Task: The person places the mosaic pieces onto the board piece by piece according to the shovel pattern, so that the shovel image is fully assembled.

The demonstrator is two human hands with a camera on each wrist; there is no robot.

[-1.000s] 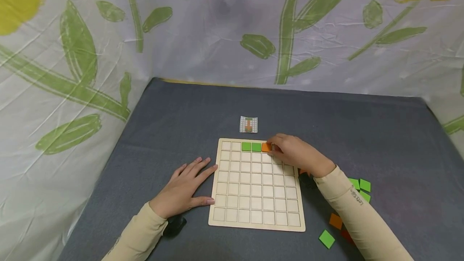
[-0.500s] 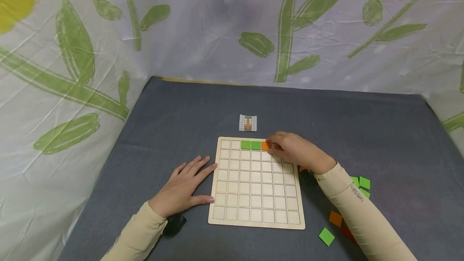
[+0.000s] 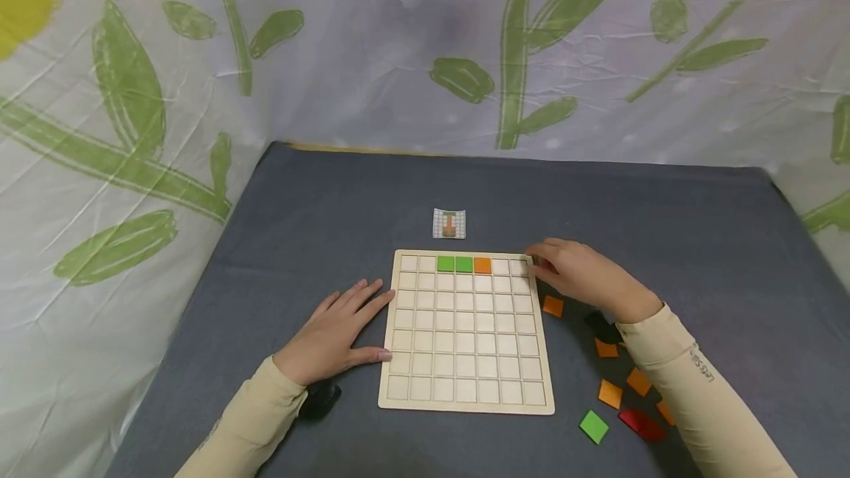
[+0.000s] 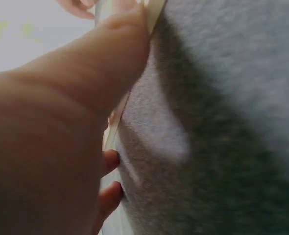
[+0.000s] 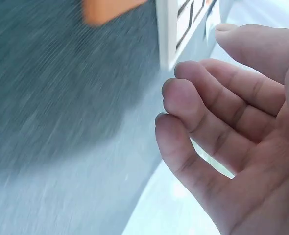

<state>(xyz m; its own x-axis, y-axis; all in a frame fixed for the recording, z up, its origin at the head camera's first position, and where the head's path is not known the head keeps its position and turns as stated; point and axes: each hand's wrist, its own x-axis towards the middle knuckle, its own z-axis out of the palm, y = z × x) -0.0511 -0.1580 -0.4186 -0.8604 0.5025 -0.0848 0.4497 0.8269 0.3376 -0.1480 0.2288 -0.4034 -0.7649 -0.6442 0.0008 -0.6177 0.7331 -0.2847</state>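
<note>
A square wooden grid board (image 3: pixel 466 411) lies on the table. Its top row carries two green tiles (image 3: pixel 454 264) side by side and an orange tile (image 3: pixel 482 265) to their right. My left hand (image 3: pixel 339 334) rests at the board's left edge, fingers spread, with thumb and fingertips right at the rim. Over the board's top right corner is my right hand (image 3: pixel 587 275); the right wrist view shows its fingers (image 5: pixel 179 98) loosely bent and the thumb apart, with nothing between them.
A small printed pattern card (image 3: pixel 449 224) lies behind the board. Right of the board are a loose orange tile (image 3: pixel 553 306), several more orange ones, a green tile (image 3: pixel 594 427) and a red tile (image 3: pixel 641 425). The right sleeve (image 3: pixel 704 382) overlaps part of this group.
My right hand has let go of the orange tile in the top row and moved right to the board's corner. The left hand stays at the left edge. More loose tiles show.
</note>
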